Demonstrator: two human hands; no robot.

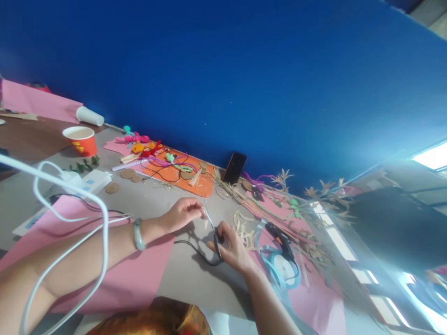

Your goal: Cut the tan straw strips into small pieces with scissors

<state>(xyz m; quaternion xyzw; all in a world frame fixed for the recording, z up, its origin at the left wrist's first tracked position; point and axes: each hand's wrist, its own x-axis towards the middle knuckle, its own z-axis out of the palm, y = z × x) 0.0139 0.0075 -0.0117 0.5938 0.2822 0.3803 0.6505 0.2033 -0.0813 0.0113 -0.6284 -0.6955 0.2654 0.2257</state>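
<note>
My left hand (184, 214), with a pale green bangle (138, 234) on its wrist, is above the grey table with its fingers pinched together. Whatever sits between those fingertips is too small to make out. My right hand (231, 247) grips a pair of scissors (210, 220) by the dark handles, and the blades point up and left, right beside my left fingertips. Curly pale strips (245, 230) lie just beyond my right hand. A dark cable (195, 249) runs on the table below both hands.
A dark phone (235, 168) leans against the blue wall. To the right lie a glue gun (282, 242) and a blue ribbon roll (295, 275). An orange sheet (204, 187) holds craft bits. At left are a red cup (85, 143), pink paper (139, 279) and a looping white cable (104, 232).
</note>
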